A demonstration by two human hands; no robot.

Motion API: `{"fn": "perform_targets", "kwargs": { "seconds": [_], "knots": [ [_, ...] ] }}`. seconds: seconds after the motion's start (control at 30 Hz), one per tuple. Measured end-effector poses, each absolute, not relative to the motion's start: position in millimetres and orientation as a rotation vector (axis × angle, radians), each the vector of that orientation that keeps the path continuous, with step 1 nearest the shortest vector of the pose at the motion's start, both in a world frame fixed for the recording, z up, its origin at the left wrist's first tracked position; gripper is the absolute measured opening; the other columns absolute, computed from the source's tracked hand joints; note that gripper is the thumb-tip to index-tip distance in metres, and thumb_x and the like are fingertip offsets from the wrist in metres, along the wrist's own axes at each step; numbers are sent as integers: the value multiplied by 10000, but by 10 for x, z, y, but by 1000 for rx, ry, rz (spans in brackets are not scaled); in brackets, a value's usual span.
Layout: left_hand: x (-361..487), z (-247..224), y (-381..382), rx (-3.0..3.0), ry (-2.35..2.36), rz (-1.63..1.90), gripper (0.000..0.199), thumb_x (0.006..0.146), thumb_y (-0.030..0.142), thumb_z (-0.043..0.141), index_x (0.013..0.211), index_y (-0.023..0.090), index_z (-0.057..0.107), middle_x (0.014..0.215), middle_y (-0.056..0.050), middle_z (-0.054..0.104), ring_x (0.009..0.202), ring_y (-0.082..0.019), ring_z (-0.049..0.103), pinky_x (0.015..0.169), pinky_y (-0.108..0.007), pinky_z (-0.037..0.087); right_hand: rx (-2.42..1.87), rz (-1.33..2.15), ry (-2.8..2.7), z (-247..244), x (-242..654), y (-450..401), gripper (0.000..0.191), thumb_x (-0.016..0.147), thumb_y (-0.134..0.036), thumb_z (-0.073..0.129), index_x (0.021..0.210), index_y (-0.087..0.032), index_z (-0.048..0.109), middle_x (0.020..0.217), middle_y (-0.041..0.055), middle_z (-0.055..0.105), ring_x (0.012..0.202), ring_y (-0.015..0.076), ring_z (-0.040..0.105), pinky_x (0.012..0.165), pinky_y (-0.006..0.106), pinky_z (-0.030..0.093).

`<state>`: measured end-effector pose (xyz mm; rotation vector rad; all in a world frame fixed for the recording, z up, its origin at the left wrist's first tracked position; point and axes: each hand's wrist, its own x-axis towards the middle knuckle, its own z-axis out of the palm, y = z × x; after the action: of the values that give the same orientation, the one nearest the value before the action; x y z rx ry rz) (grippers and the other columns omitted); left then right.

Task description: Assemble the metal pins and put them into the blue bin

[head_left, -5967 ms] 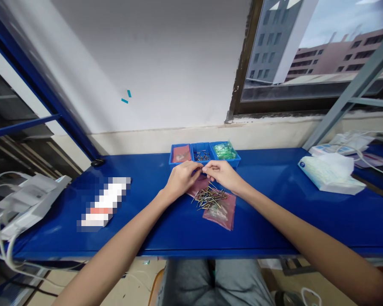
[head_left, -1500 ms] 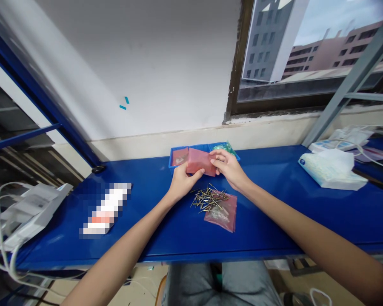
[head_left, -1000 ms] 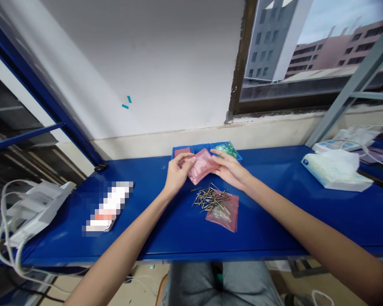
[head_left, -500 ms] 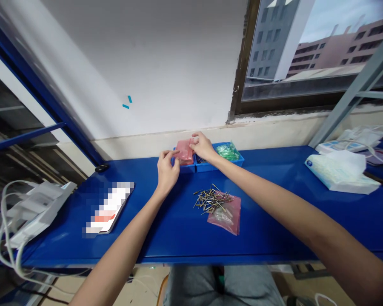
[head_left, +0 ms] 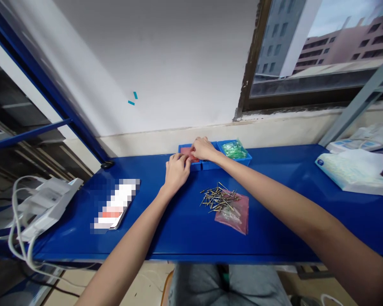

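The pink bag (head_left: 186,150) lies in the left blue bin (head_left: 196,167), partly covered by my fingers. My right hand (head_left: 203,148) bends over it from the right, fingers curled down; I can't tell whether they grip it. My left hand (head_left: 177,172) is at the bin's front left, half curled, its fingertips close to the bag; I can't tell whether it has hold of anything. The middle bin (head_left: 210,165) is mostly behind my right wrist, and the right bin (head_left: 244,161) has green packets (head_left: 234,150). Nearer me on the table (head_left: 178,238), a pile of metal pins (head_left: 217,199) partly overlaps another pink bag (head_left: 241,210). A pack of tissues (head_left: 354,172) sits well off to my right.
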<state>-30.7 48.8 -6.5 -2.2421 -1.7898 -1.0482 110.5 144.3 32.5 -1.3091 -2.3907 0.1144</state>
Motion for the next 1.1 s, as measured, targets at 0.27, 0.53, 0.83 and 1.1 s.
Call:
{"fn": "perform_targets", "kwargs": {
  "seconds": [0.27,0.53,0.83,1.1],
  "knots": [
    [-285,11,431,-2176,-1622,-1240,313,975,278,488,1204,143,654,1195,-168,573,1121,-301,556,1002,-475,452,-955,32,-2220,334,1396,943,261,956,-168,450,1086,-151,676,1107,132,646,1104,278,512,1023,433,357],
    [-38,207,156,-2552,-1396,-1177,244,974,216,454,1168,183,598,871,-51,655,782,-178,626,751,-300,499,-962,236,-2414,134,2040,225,192,931,-185,505,908,-183,696,872,78,677,870,222,567,817,360,410],
    [-22,48,186,-2788,-1348,-780,265,977,242,448,1186,170,595,773,-54,682,677,-197,650,688,-306,508,-1236,506,-2496,119,2233,354,6,804,-189,677,801,-188,682,688,18,635,600,141,521,567,270,338],
    [48,-78,208,-2864,-1237,-692,252,968,203,449,1133,202,640,997,-69,690,897,-214,671,818,-328,524,-1390,362,-2482,52,2137,226,102,814,-117,607,767,-201,640,740,40,644,646,155,545,529,269,265]
  ]
}}
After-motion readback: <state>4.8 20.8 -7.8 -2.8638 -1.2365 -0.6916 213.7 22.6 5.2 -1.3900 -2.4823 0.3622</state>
